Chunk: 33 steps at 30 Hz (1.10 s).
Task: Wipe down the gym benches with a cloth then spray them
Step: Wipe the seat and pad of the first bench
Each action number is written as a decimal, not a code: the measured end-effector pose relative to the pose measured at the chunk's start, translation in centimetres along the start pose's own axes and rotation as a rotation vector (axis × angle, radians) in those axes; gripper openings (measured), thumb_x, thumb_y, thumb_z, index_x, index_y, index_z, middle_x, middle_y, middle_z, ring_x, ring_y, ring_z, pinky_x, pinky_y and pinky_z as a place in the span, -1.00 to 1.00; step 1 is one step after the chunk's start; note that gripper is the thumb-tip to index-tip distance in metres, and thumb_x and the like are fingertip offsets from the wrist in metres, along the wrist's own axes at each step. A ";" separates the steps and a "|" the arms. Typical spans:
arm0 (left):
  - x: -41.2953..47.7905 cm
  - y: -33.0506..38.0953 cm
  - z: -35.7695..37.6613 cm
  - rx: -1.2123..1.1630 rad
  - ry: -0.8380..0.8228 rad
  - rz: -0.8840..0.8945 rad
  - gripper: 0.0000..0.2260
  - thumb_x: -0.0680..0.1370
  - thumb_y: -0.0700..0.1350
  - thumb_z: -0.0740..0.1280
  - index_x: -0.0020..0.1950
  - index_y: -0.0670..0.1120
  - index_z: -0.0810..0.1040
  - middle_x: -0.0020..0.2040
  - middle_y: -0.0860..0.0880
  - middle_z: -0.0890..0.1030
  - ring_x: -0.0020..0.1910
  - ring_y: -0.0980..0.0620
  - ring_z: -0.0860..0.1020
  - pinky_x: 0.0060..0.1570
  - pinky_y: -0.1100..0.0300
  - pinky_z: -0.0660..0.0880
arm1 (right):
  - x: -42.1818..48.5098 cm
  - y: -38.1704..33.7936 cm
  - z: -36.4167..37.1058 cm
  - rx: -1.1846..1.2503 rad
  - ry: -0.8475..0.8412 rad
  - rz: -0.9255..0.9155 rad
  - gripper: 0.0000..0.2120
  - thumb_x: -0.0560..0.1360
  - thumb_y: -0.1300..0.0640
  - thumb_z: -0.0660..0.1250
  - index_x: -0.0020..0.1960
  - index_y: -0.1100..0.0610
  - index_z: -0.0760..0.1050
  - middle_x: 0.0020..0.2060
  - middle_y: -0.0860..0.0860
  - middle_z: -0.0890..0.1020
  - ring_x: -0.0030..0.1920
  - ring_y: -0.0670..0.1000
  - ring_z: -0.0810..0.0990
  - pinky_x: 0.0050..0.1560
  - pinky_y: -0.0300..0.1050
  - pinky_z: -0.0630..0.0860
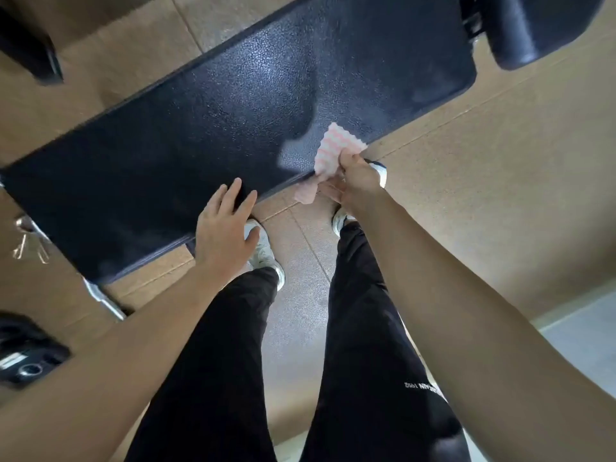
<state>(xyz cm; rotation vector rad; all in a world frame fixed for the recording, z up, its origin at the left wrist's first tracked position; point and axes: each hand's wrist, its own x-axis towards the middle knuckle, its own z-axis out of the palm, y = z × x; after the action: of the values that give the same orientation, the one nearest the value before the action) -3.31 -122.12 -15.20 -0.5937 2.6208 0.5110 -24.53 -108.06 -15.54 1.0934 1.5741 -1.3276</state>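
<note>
While the right hand (355, 180) pinched a pink-and-white wavy cloth (333, 153) at the near edge of the black textured padded bench (206, 105), its fingers partly hidden, the left hand (224, 228) rested open, empty, on that edge.

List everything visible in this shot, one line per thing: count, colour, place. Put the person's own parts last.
bench pad: one, black textured, running diagonally across the upper middle.
cloth: one, pink and white, on the pad's near edge, part hanging over it.
second pad: one, black, top right corner.
metal frame parts: silver, below the bench's left end; details blurred.
dark equipment: one, black with silver, lower left edge; too unclear to name.
floor: tan tiles, all around.
shoes: two, white, on the floor beside the bench.
trousers: black, small white print on the right leg.
left hand: open, fingers spread at the pad's near edge.
right hand: gripping the cloth.
</note>
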 end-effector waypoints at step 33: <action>-14.1 -11.9 4.8 -0.209 0.157 -0.551 -0.38 0.54 -0.14 0.36 0.60 -0.02 0.31 0.63 -0.14 0.25 0.61 -0.22 0.18 0.52 -0.29 0.16 | -7.6 20.5 13.9 -0.139 -0.301 0.103 -0.91 0.63 0.18 0.33 0.12 0.15 0.51 0.26 0.17 0.58 0.19 0.19 0.65 -0.04 0.01 0.69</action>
<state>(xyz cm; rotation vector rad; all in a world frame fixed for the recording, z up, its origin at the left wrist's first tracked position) 15.46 -125.53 -15.92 -1.4159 2.3999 0.5752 -2.16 -121.13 -16.72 0.8346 1.3475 -1.2295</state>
